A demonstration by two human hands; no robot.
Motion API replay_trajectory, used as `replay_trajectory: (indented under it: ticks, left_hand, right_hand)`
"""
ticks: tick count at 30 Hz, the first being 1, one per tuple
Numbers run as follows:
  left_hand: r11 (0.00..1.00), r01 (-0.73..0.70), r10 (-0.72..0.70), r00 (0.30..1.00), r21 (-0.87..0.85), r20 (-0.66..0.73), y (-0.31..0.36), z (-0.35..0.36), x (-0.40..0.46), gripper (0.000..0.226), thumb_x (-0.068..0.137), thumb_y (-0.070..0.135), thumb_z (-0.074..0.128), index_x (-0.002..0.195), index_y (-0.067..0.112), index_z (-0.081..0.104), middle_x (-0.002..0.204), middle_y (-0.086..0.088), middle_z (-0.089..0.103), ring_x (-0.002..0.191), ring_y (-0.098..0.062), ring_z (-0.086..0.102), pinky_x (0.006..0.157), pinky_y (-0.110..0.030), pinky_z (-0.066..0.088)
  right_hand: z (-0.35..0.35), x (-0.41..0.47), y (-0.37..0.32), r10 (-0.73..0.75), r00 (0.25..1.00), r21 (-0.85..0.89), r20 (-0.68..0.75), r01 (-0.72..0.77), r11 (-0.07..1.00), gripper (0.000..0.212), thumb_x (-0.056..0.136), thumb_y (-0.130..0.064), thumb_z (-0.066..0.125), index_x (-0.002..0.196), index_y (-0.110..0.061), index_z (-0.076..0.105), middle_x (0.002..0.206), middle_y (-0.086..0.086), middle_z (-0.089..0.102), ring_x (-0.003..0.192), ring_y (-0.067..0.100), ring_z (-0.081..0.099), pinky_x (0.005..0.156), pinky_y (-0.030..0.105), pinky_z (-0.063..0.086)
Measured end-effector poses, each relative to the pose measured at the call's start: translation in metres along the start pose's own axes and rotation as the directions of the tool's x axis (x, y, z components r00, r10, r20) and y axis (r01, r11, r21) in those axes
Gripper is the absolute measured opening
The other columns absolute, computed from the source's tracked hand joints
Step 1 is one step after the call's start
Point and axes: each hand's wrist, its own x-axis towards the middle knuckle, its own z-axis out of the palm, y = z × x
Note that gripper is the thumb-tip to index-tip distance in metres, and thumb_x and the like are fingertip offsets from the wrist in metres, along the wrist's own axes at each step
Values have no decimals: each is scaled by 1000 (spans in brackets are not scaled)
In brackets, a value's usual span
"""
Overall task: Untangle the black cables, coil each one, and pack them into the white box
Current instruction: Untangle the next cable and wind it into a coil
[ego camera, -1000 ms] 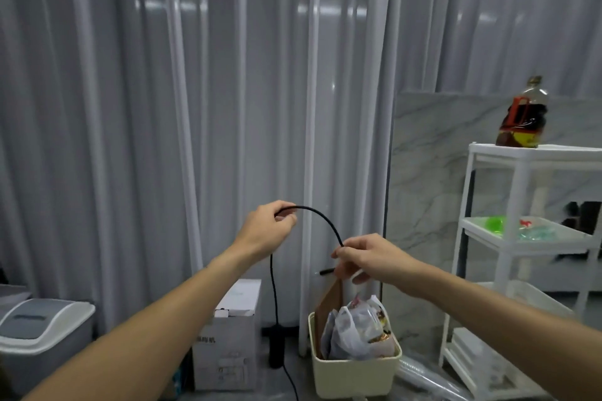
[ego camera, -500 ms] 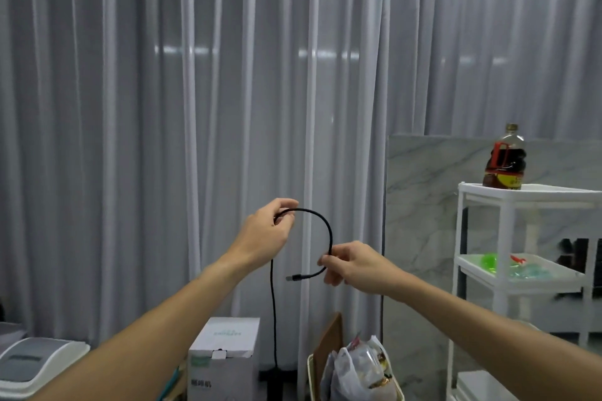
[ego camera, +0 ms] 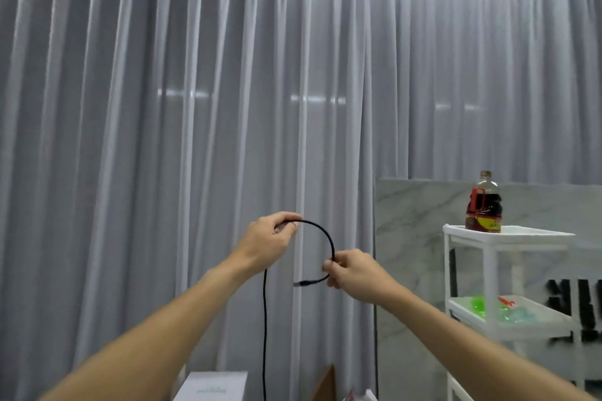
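Step in hand: the first loop of a coil was judged to be formed from one black cable [ego camera: 325, 234], held up in the air in front of the curtain [ego camera: 163, 107].
Left hand [ego camera: 265, 246]: the cable was pinched at the top of the arc between the thumb and the curled fingers [ego camera: 288, 226]; from under this hand the long part hung straight down and left the view at the bottom edge.
Right hand [ego camera: 355, 273]: the fingers were curled round the cable at the right, lower end of the arc, and the short end with the plug [ego camera: 300, 283] stuck out to the left.
How to do it well: the plug end should probably be brought up to the left hand and pinched there together with the first turn; each new turn should be kept the same size, and the cable let roll a little in the fingers, so that no twist is built in.
Material and shape: the cable was thin, round, matt black and flexible; it kept a smooth half circle and no kink was seen.
White box [ego camera: 215, 389]: only its flat top was seen, low and left of the hanging cable, well apart from both hands; nothing packed in it could be seen.
Right side: a white plastic shelf [ego camera: 508, 234] carried a dark bottle [ego camera: 483, 205].
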Motion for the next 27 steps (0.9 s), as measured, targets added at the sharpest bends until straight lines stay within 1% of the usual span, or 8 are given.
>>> replay_trajectory:
  ticks: [4,7,9,12,16,19,23,27]
  left_hand:
    - [986,-41,32,998,163,58,15,-6,-1,31,99,27,54,128,25,65,121,7,68,116,-12,58,100,-21,40]
    - [960,-86,55,991,265,123,17,-9,-4,36,98,22,51,133,21,61,137,6,60,131,-9,49,107,-18,33]
    - [942,-108,65,987,316,144,19,-11,-6,36,98,17,48,131,17,63,135,3,62,129,-12,52,106,-20,37]
    - [941,-146,99,982,307,163,26,-15,-11,35,97,10,44,120,16,69,117,2,70,111,-13,62,93,-21,47]
    - [962,-162,138,983,220,124,26,-23,-18,32,93,2,46,110,20,67,94,8,68,89,-10,62,74,-14,45]
    - [986,1,-26,989,168,145,19,-24,-21,7,90,12,56,88,19,55,76,5,53,69,-16,48,66,-27,40]
    - [978,203,-208,956,45,205,-9,-24,-28,17,82,12,63,78,17,47,76,-1,53,76,-18,56,77,-38,52]
    - [939,311,-285,943,-147,174,-41,-19,-43,8,97,18,59,100,11,64,96,-6,65,91,-16,68,95,-28,54]
  right_hand:
    - [-7,1,-22,-11,999,-91,51,15,996,37,101,-30,44,73,-7,53,66,1,52,61,18,47,57,32,37]
    - [-13,1,-42,-44,995,148,92,30,988,26,100,-27,51,85,-9,63,73,-1,55,66,13,54,67,30,49]
    - [-18,-1,-53,-79,976,401,204,-10,916,20,98,-21,59,99,-3,68,72,1,55,61,12,55,66,27,52]
    - [-27,-6,-66,-141,947,523,290,-34,852,8,94,-17,63,91,-9,62,57,-4,29,49,10,28,46,22,30]
    - [-30,-7,-68,-120,982,630,148,0,777,24,96,-29,61,90,-10,74,58,-4,19,50,12,18,42,21,19]
    - [-22,-8,-70,-123,987,676,102,22,737,26,97,-28,60,91,-8,74,58,-3,19,50,12,17,42,22,19]
    - [-23,-5,-70,-67,998,772,-3,44,634,22,99,-26,58,93,-7,68,54,-5,23,45,10,18,40,22,17]
    - [-34,4,-60,-2,995,796,-104,84,600,22,100,-25,56,93,-8,69,51,-7,24,41,9,19,38,20,17]
